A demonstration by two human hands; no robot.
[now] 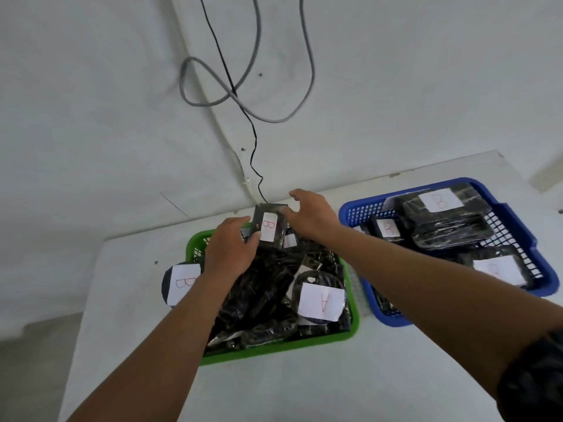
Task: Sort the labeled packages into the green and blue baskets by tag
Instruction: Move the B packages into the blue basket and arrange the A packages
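A green basket [355, 325] at the table's centre is heaped with black packages; one near its front bears an A tag [322, 300]. A round black package with a B tag [182, 281] lies by the green basket's left side. Over the basket's far end, a small black package tagged B [270, 226] stands upright. My left hand [233, 248] grips its left edge. My right hand [310, 213] touches its right top corner, fingers spread. To the right, a blue basket [515, 214] holds several black packages tagged B.
The white table [304, 391] meets a white wall behind both baskets. A grey cable [213, 83] and a thin black cable [253, 156] hang down the wall to the table edge behind the green basket. The floor shows at the left.
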